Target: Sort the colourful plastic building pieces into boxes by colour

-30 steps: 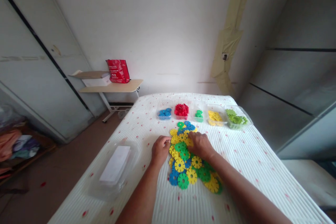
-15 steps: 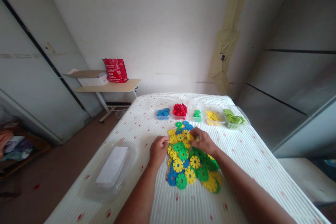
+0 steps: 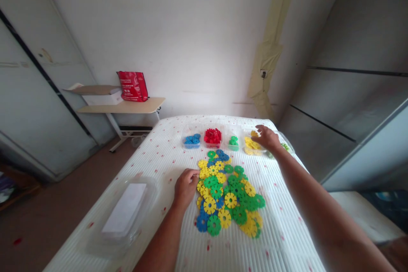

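Observation:
A loose pile of notched plastic discs (image 3: 216, 191) in yellow, green and blue is spread over the quilted cover. My left hand (image 3: 185, 188) rests at the pile's left edge with its fingers curled together; whether anything is in them is hidden. Over the clear tub of yellow discs (image 3: 252, 144), my right hand (image 3: 268, 138) reaches out, thumb and forefinger around a yellow disc (image 3: 254, 133). My right forearm partly covers the neighbouring tub of light green discs (image 3: 284, 147).
Tubs of blue discs (image 3: 192, 140), red pieces (image 3: 213, 137) and green discs (image 3: 233, 142) stand in the row behind the pile. A clear lid (image 3: 148, 204) with a white slab (image 3: 125, 210) lies at left. Beyond are a side table (image 3: 137, 106) and red bag (image 3: 132, 86).
My right hand has moved from the upper part of the pile, away and to the right, over the yellow tub. My left hand stays by the pile. The view has shifted slightly.

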### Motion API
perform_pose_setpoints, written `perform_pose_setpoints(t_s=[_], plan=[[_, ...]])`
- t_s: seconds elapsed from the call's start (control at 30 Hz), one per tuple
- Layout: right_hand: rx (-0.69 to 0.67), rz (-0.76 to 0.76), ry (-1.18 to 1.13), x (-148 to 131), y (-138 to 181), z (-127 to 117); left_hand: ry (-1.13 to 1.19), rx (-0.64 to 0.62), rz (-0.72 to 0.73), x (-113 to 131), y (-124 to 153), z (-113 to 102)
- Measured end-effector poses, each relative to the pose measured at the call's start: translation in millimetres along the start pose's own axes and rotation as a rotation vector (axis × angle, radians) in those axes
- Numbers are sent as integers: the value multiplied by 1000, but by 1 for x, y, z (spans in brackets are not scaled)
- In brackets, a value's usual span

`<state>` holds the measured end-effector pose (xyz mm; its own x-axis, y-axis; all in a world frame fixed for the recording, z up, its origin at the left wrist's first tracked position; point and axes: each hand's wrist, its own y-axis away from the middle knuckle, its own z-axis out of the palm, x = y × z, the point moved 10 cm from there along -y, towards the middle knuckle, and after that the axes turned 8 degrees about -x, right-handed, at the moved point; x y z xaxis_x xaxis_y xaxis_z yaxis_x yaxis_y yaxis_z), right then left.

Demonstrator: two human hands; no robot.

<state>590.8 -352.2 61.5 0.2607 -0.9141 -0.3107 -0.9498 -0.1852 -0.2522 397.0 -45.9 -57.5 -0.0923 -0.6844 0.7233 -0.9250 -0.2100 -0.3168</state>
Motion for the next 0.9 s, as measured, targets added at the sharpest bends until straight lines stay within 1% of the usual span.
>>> perform_pose_setpoints(t_s=[0.07, 0.13, 0.2, 0.27, 0.33, 0.4, 0.47, 0.57, 0.63, 0.73, 0.9], plan=[[8, 5, 54, 4, -2, 1, 1, -1, 1, 0, 0, 0], [67, -19, 43, 7, 6, -3, 0, -7, -3, -1, 1, 1], [134, -77, -12, 8, 24, -7, 1, -14, -7, -1, 1, 1], [159, -170, -65, 6, 48, -3, 5, -16, -7, -1, 1, 1], [116, -262, -95, 4, 75, 10, 8, -20, -8, -1, 1, 1], [23, -314, -110, 5, 98, 30, 5, -25, -13, -1, 1, 2], [-67, -297, -138, 11, 114, 49, 0, -30, -17, -1, 1, 2], [-148, -207, -241, 24, 128, 64, -1, -26, -13, 1, 1, 1], [-180, -164, -315, 29, 133, 68, 4, -22, -10, 2, 1, 1], [-193, -154, -381, 28, 141, 69, 24, -16, -10, 2, 2, 0], [-178, -155, -390, 26, 151, 73, 47, -26, -6, 0, 1, 1]])
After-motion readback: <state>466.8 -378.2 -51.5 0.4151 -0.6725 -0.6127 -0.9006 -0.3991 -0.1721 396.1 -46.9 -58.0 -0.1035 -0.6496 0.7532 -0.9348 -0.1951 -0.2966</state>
